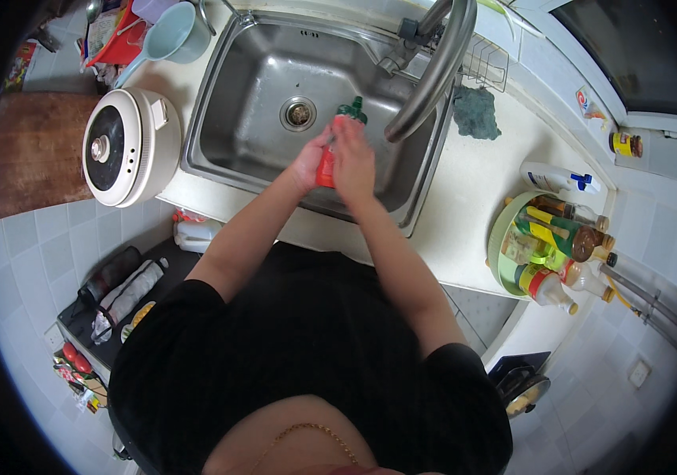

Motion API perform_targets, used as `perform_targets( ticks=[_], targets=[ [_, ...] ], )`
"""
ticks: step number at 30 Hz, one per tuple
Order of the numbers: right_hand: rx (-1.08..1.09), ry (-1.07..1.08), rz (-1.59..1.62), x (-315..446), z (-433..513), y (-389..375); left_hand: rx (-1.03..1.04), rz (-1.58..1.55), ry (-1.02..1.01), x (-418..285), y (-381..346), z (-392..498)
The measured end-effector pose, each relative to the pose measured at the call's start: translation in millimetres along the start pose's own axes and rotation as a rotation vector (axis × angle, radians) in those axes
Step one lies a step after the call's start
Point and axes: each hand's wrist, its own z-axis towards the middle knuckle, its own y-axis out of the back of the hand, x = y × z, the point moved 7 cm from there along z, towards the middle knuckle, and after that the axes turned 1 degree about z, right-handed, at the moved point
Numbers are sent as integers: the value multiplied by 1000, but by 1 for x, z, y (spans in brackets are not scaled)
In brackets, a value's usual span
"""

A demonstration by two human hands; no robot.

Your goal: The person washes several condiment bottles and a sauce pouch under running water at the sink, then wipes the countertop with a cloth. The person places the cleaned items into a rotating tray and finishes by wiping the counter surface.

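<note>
Over the stainless steel sink (237, 101), both hands are at a red squeeze bottle with a green cap (325, 167). My left hand (310, 159) is wrapped against the bottle's left side. Across its front and right side lies my right hand (353, 157), slightly blurred, its fingers near the green cap; whether it grips the bottle or only rests on it cannot be told. The cap points away from me, towards the sink's back. Behind the hands is the drain (298, 114) with a strainer. A curved metal faucet (433, 77) arches over the sink's right side.
A cream rice cooker (130, 147) stands left of the sink, beside a wooden cutting board (41, 151) and a light blue ladle (175, 35). On the right lie a green cloth (476, 113), a white bottle (558, 177) and a green basket (496, 243) of condiment bottles.
</note>
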Motion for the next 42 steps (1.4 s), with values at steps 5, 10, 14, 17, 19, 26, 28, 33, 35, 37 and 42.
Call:
perform_targets(
  ticks=[5,10,14,17,19,26,28,33,35,37,42],
  targets=[
    [-137,-595,814,-58,8,-8,-191,276,-90,8,-3,-2],
    [-53,-834,1332,-56,-28,-30,-338,655,-469,-22,-13,-12],
    [2,-459,925,-48,-8,-6,-236,783,-539,-28,-18,-9],
    [93,-603,621,-67,10,-4,-226,813,-562,-30,-22,-10],
    [7,-639,617,-73,15,4,-209,679,-487,-29,-24,-9],
    [96,-397,552,-49,18,12,-248,486,-371,-31,-28,-5],
    [37,-488,530,-54,21,14,-235,570,-425,-28,-27,-3],
    [-118,-641,601,-60,24,17,-223,618,-433,-24,-21,-5],
    [-321,-544,589,-53,16,32,-235,532,-437,-29,-18,-9],
    [-350,-342,429,-35,8,41,-241,463,-442,-33,-18,-11],
    [-143,102,-4,11,5,27,-278,332,-393,-23,-18,-5]
  ],
)
